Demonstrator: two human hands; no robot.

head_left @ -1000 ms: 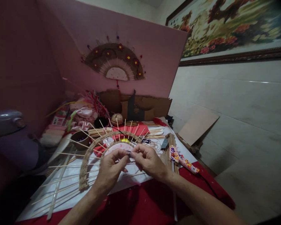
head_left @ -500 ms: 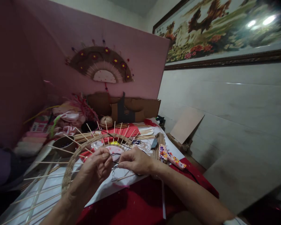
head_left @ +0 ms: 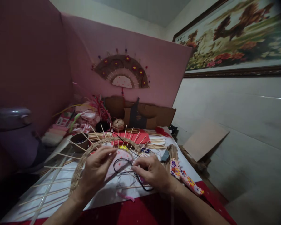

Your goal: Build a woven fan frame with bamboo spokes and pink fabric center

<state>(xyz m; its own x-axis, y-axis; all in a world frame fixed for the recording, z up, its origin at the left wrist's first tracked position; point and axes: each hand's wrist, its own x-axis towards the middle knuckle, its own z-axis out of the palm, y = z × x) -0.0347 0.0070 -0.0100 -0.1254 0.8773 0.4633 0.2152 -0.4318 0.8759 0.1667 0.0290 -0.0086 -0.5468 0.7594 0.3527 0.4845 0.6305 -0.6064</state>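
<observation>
A half-round fan frame lies on the white sheet before me, with thin wooden sticks (head_left: 67,155) fanning out through a woven tan twine band (head_left: 77,172). At its centre is a white half-circle with pink dots (head_left: 121,157), partly behind my hands. My right hand (head_left: 152,172) pinches a black cord (head_left: 115,165), which loops leftward and hangs below the fingers. My left hand (head_left: 96,168) is over the band, its fingertips pinched together by the dotted piece; what they hold, if anything, is too small to make out.
Behind the frame are a ball of twine (head_left: 118,124), red paper (head_left: 138,136) and a brown cup (head_left: 79,142). A flower-patterned glue gun (head_left: 186,178) lies at right. A finished fan (head_left: 121,72) hangs on the pink board (head_left: 159,62). Red cloth (head_left: 121,214) covers the front edge.
My hands have moved apart, and the black cord now shows a wider loop by my right hand. The whole view has shifted, so the scene sits further right and slightly lower.
</observation>
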